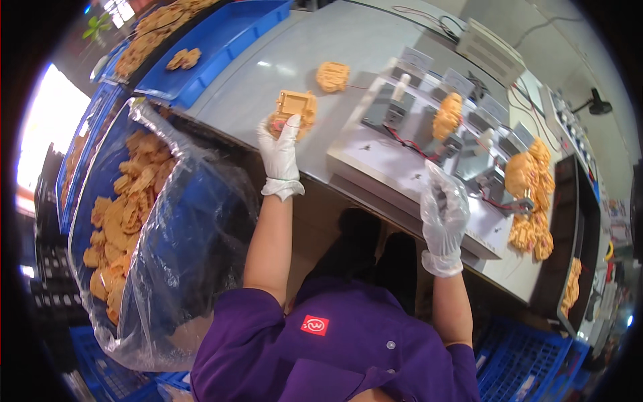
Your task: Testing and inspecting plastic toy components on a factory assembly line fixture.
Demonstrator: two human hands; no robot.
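My left hand (280,161), in a white glove, grips a tan moulded plastic housing (295,104) over the table, its thumb on the front. That housing has a square recess and a small reddish spot near the thumb. My right hand (445,218), in a thin translucent glove, hovers by the front of a white test fixture (362,149), fingers loosely curved and a gap beside the thumb. I see nothing in it. On the fixture, a tan piece (447,116) sits upright among grey blocks and red and black wires. Another tan housing (333,76) lies on the table.
To the left stands a blue bin lined with clear plastic (194,201), holding many tan pieces (120,214). A blue tray (234,40) with one tan piece sits at the table's far left. More tan pieces (531,194) pile right of the fixture, beside a dark tray (559,234).
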